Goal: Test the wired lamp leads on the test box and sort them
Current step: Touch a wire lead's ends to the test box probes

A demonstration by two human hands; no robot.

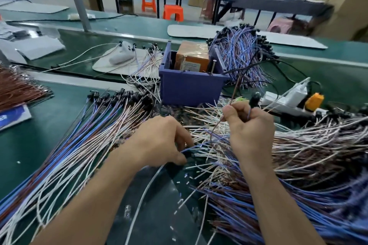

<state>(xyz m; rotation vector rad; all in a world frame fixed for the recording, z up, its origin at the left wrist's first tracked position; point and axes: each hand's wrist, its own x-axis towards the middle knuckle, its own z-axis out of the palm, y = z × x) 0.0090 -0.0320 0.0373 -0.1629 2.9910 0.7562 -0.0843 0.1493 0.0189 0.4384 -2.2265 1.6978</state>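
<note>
Near the test box (192,57), above the lead pile (298,145): your right hand (249,123) pinches one lamp lead (255,99), raised; left hand (159,141) grips another, lying low. Advice: seat both bare ends squarely before sorting.

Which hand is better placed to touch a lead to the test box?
Right, probably. The right hand pinches a lamp lead raised off the pile, near the test box; the left hand is lower, gripping wires in the pile.
</note>
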